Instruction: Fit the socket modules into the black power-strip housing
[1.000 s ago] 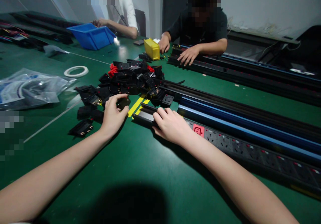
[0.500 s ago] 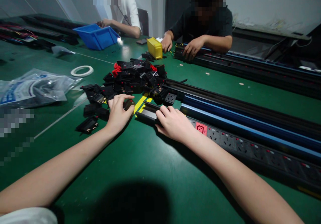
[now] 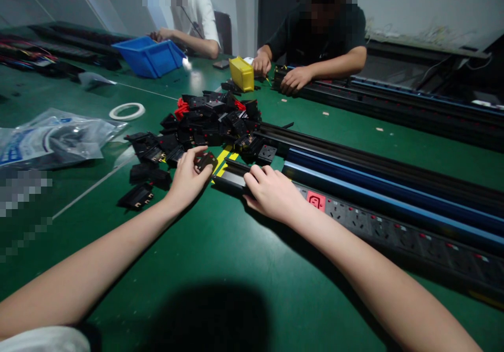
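Between the thumb and fingers of my left hand (image 3: pixel 189 176) is a black socket module (image 3: pixel 206 161), held just left of a rail's open end. My right hand (image 3: pixel 273 192) is wrapped over that black power strip rail (image 3: pixel 229 184) near its end. Along the rail, to the right of my hand, sit a red socket (image 3: pixel 316 201) and several black sockets (image 3: pixel 380 226). Behind my left hand lies a heap of loose black socket modules (image 3: pixel 212 115) with a few red ones among them. My right palm and fingertips hide part of the rail.
Blue-edged rails (image 3: pixel 354 189) lie parallel behind the strip. Yellow tape (image 3: pixel 224 158) marks the green table. On the left are a plastic bag (image 3: pixel 59 136) and a white tape roll (image 3: pixel 127 111). Two people work across the table, near a blue bin (image 3: pixel 151 58) and a yellow box (image 3: pixel 241 73).
My left hand has shifted slightly right with the socket module, nearer the rail's end, and more of the module shows. My right hand stays on the rail.
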